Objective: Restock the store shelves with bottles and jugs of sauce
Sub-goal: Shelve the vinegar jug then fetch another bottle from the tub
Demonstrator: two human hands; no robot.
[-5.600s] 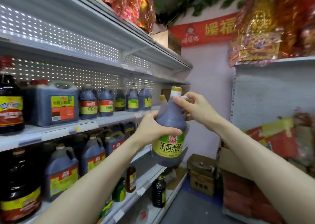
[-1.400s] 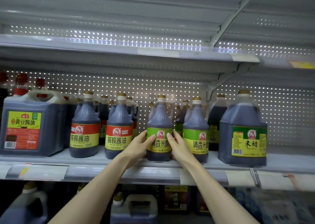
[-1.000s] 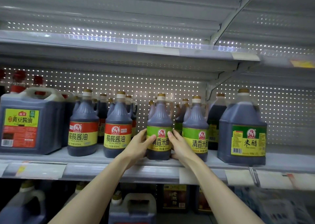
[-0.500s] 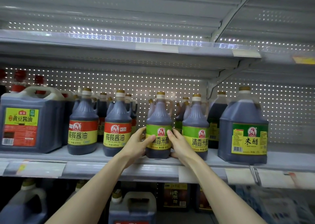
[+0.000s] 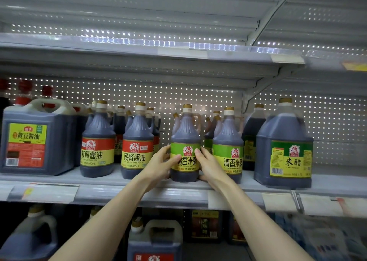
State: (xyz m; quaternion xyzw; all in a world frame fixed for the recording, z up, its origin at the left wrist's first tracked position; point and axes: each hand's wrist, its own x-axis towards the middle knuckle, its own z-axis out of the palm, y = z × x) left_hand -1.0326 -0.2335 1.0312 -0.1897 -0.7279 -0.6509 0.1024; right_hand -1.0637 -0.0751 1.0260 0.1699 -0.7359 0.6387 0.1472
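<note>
A dark vinegar bottle with a green and yellow label (image 5: 185,141) stands upright at the front of the middle shelf (image 5: 178,189). My left hand (image 5: 158,166) grips its left side, thumb across the label. My right hand (image 5: 210,166) grips its right side, thumb on the label. A matching green-label bottle (image 5: 228,145) stands right beside it. Two red-label soy sauce bottles (image 5: 137,141) stand to the left.
A big square soy sauce jug (image 5: 37,139) sits at the far left, and a large rice vinegar jug (image 5: 285,145) at the right. More bottles stand behind the front row. The upper shelf (image 5: 178,52) hangs overhead. Jugs (image 5: 156,239) fill the shelf below.
The bottle was carried in the air earlier and now stands on the middle shelf. Over the last second both hands stay round it, with hardly any shift.
</note>
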